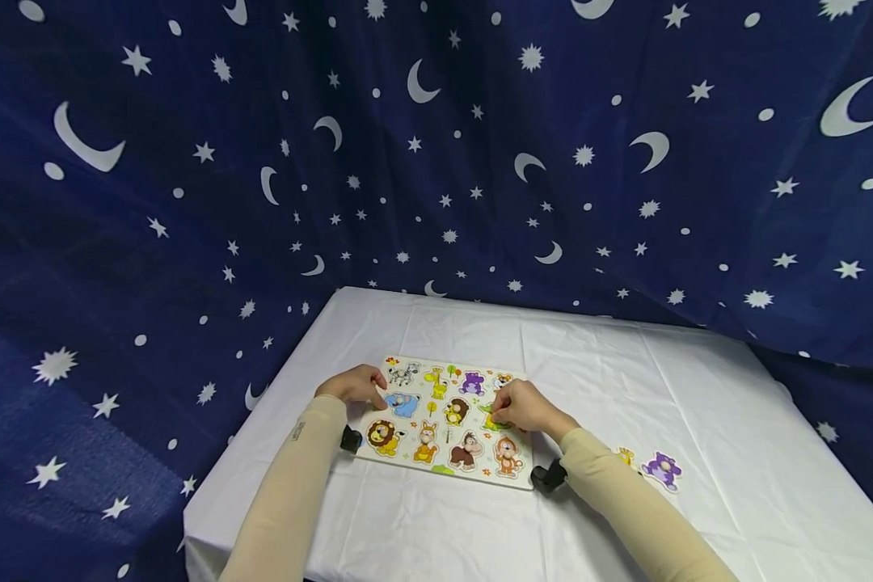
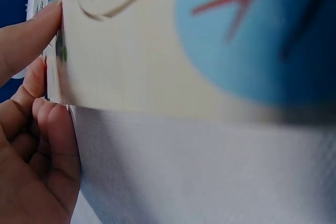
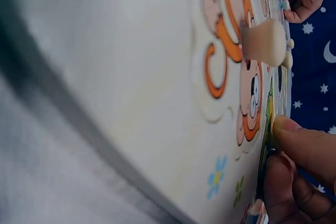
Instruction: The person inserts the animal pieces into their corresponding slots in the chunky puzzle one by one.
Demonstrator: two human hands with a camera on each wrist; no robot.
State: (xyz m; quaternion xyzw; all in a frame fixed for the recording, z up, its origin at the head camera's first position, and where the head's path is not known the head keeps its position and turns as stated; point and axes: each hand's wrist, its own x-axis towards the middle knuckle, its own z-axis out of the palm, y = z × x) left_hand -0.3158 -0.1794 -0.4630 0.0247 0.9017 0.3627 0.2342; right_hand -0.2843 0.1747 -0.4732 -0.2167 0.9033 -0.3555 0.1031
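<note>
A wooden animal puzzle board [image 1: 407, 459] lies on the table, showing a lion [image 1: 382, 436], a blue elephant [image 1: 403, 406] and several other animals. My left hand [image 1: 352, 384] holds its left edge. In the left wrist view the thumb [image 2: 39, 30] lies on the board's face, with fingers curled at the edge. My right hand [image 1: 527, 406] pinches the green crocodile piece [image 1: 490, 420] between thumb and forefinger, at the board's right side. Fingers partly cover that piece, so I cannot tell whether it lies flat. Nearest the right wrist camera is the monkey piece [image 3: 223, 66] with its wooden knob [image 3: 268, 43].
Two loose pieces, a yellow giraffe [image 1: 626, 455] and a purple animal [image 1: 662, 470], lie right of the board beside my right sleeve [image 1: 626, 493]. A white cloth [image 1: 436, 525] covers the table. Behind hangs a dark blue curtain [image 1: 378, 153] with moons and stars.
</note>
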